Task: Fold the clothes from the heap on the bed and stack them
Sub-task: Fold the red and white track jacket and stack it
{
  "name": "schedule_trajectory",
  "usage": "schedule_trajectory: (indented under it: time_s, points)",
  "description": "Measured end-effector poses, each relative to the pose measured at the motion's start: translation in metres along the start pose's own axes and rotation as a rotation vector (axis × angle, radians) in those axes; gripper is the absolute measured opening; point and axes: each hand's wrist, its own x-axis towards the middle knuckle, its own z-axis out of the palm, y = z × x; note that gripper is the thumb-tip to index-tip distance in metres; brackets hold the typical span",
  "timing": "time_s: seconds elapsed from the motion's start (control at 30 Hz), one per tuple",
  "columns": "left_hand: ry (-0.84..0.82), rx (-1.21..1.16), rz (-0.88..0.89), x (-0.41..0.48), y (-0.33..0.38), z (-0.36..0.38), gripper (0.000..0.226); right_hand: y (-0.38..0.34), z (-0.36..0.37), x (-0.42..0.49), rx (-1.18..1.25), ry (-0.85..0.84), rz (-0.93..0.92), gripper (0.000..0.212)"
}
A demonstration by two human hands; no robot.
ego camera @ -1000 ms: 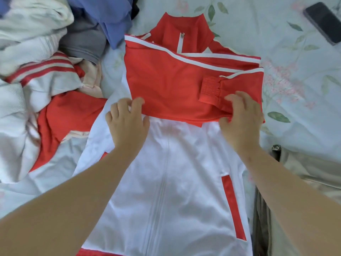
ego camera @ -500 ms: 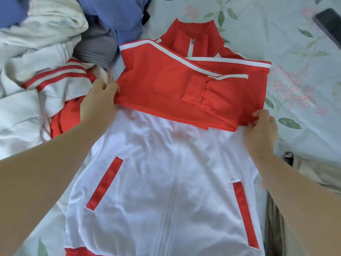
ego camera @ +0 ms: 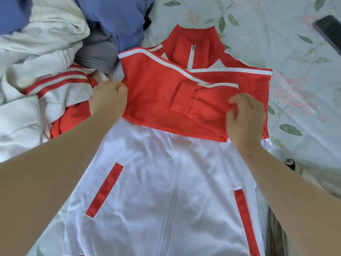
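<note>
A red and white zip jacket (ego camera: 166, 182) lies face up on the bed, collar away from me. Both red sleeves (ego camera: 158, 93) are folded across its chest, one cuff showing in the middle. My left hand (ego camera: 108, 100) grips the jacket's left edge at the folded sleeve, fingers curled. My right hand (ego camera: 243, 115) hovers over the right end of the folded sleeves, fingers loosely bent, holding nothing. The heap of clothes (ego camera: 42, 71) lies at the left, with white, red-striped, grey and blue pieces.
A dark phone (ego camera: 330, 32) lies on the floral bedsheet (ego camera: 276, 34) at the far right. Beige fabric (ego camera: 313, 178) with a dark strap sits at the bed's right edge near my right forearm.
My right hand has let go of the jacket's right edge and moved up onto the folded sleeves. My left hand stays at the left edge, now more tightly curled.
</note>
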Motion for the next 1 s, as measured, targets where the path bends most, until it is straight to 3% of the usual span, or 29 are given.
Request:
schedule_trajectory:
  time_s: [0.07,0.13,0.23,0.33,0.43,0.57,0.67,0.73,0.8,0.83,0.9,0.93,1.0]
  points:
    - [-0.017,-0.131,-0.148,0.016,0.005,0.007,0.036,-0.018,0.018,0.012,-0.006,-0.152,-0.02,0.033]
    - [-0.052,-0.225,-0.306,0.034,0.006,0.014,0.042,-0.027,0.035,0.023,0.026,-0.308,0.116,0.049]
    - [-0.102,-0.422,-0.44,0.066,0.01,0.02,0.054,-0.018,0.054,0.022,-0.038,-0.353,0.151,0.059]
    - [-0.144,-0.515,-0.367,0.087,0.02,0.026,0.057,-0.007,0.062,0.015,-0.057,-0.323,0.14,0.06]
    - [-0.111,-0.552,-0.263,0.097,0.029,0.032,0.039,-0.003,0.066,0.015,-0.034,-0.318,0.143,0.06]
    - [0.185,-0.238,-0.179,0.111,0.014,0.014,0.033,-0.003,0.066,0.014,-0.021,-0.269,0.122,0.049]
    - [0.194,-0.159,-0.125,0.113,0.013,0.01,0.033,-0.004,0.062,0.02,-0.026,-0.14,0.08,0.029]
    - [0.208,-0.104,-0.106,0.099,0.025,0.015,0.046,-0.007,0.056,0.031,-0.013,-0.003,-0.008,0.023]
    - [0.283,-0.01,0.144,0.075,0.038,0.024,0.056,-0.012,0.047,0.041,-0.049,0.156,-0.104,0.021]
    - [0.242,0.021,0.325,0.063,0.042,0.029,0.057,-0.012,0.044,0.043,-0.091,0.151,-0.142,0.023]
    - [0.007,0.205,0.57,0.042,0.037,0.042,0.057,-0.009,0.047,0.038,-0.275,-0.08,-0.208,0.035]
    - [-0.126,0.348,0.583,0.032,0.03,0.05,0.056,-0.004,0.049,0.034,-0.358,-0.205,-0.206,0.041]
    - [-0.252,0.491,0.454,0.023,0.013,0.061,0.054,0.001,0.047,0.023,-0.392,-0.269,-0.171,0.046]
